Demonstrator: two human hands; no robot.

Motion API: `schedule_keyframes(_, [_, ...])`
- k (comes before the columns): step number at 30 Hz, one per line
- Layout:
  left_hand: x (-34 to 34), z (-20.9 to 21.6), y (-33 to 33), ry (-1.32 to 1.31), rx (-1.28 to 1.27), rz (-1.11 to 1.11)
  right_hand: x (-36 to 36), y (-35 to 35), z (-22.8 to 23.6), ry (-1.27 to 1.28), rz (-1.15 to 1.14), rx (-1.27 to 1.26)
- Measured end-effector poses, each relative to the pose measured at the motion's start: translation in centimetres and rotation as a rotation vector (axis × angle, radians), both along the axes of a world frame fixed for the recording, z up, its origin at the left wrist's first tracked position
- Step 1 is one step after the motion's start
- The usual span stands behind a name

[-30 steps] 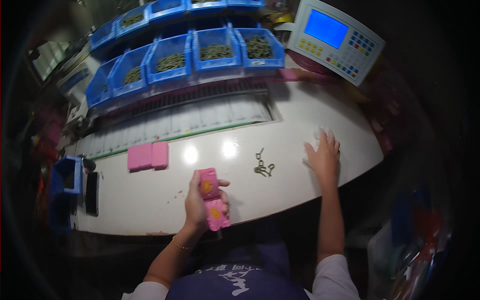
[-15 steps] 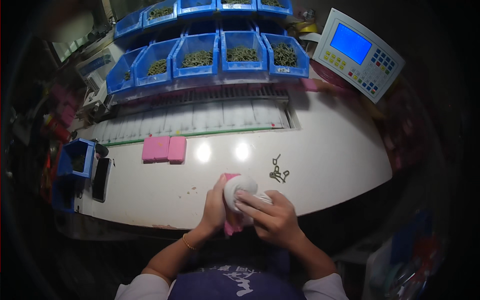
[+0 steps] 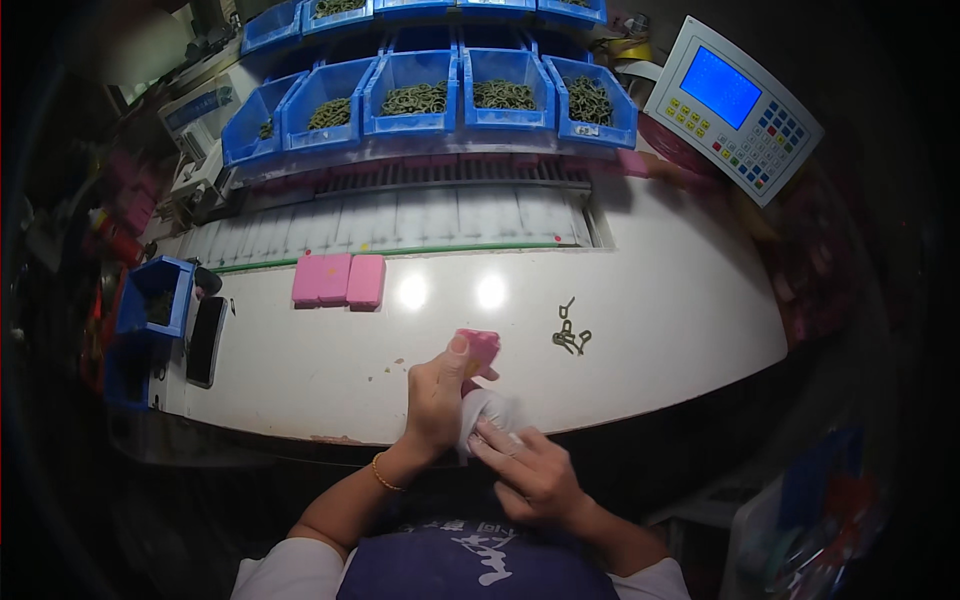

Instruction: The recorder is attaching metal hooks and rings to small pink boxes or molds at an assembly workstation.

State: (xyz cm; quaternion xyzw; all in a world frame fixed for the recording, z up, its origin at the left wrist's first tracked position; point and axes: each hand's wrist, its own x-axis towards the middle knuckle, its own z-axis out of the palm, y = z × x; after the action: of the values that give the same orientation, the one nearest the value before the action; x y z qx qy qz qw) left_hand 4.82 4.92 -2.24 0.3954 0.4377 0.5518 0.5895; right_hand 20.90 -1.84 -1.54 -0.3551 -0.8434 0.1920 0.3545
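Observation:
My left hand point(image 3: 436, 398) is closed round a pink block point(image 3: 482, 347), whose upper end sticks out past the thumb. The lower part of the block is hidden by my fingers and a white cloth point(image 3: 483, 412). In my right hand point(image 3: 540, 478) the fingers press that bunched cloth just below the block, beside the left palm. Both hands are over the table's near edge. Several small dark metal links point(image 3: 571, 335) lie in a loose pile on the table to the right. Two pink blocks point(image 3: 338, 280) sit side by side farther back on the left.
Blue bins point(image 3: 412, 98) of small metal links stand in rows at the back. Before them lies a whitish ribbed panel point(image 3: 400, 225) with a green edge. A keypad console point(image 3: 735, 110) with a blue screen stands back right. At left are a phone point(image 3: 206, 340) and a blue bin point(image 3: 157, 298).
The white cloth has moved down toward me along the pink block, baring its upper end. My right hand has come lower with the cloth. The whole view has shifted slightly.

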Motion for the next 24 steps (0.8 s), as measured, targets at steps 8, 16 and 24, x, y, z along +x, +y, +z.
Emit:
schedule_keyframes(8, [-1.2,-0.5,-0.3,0.165,-0.065,-0.031,6.9,2.9,2.8,0.232,-0.350,-0.084])
schedule_keyframes(16, [-1.6,-1.3,-1.3,-0.148,-0.247,-0.335,3.0,4.4,1.1,0.172,-0.229,-0.414])
schedule_keyframes(24, [-2.0,0.5,-2.1,0.183,0.073,-0.357,1.9,5.4,-0.4,0.374,-0.130,-0.474])
